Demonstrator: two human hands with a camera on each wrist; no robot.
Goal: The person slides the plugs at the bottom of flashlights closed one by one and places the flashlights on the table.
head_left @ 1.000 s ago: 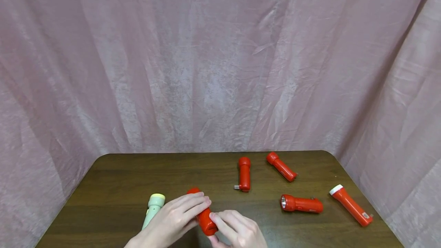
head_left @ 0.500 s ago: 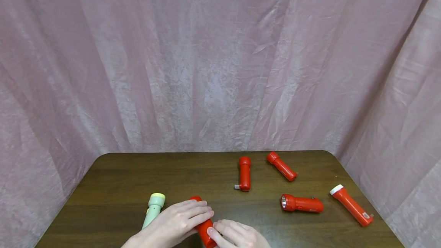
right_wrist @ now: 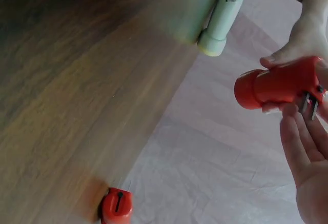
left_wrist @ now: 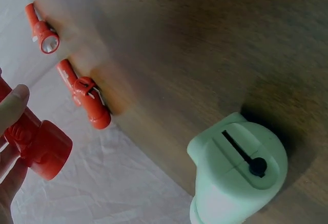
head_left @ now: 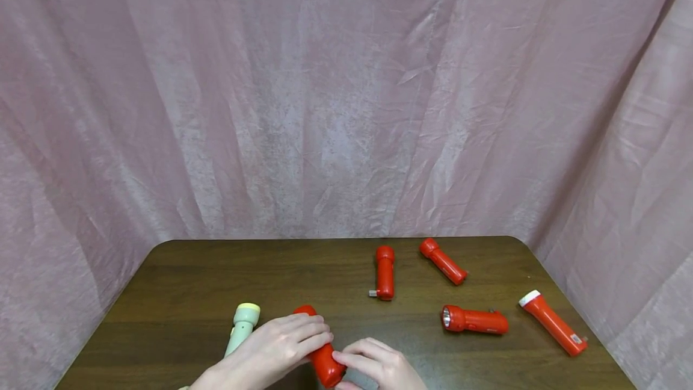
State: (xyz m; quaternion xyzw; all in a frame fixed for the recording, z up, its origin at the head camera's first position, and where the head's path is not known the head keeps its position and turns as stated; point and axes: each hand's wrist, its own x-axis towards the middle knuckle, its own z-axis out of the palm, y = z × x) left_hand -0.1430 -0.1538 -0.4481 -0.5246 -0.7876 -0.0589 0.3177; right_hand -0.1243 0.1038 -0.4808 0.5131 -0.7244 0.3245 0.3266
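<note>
- Torch (head_left: 320, 349) stayed gripped in left hand (head_left: 273, 348), held low over table (head_left: 178, 281)
- Right hand (head_left: 379, 366) shifted at its rear end, fingers curled onto the plug prongs (right_wrist: 309, 105)
- Green torch (head_left: 242, 327) lay just left of left hand

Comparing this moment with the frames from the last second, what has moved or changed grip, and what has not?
The red flashlight in both hands sits slightly lower and nearer the person than a second ago. The left hand still grips its body; the right hand stays at its rear end, fingers shifted slightly. The green flashlight and the four other red flashlights on the table have not moved.
</note>
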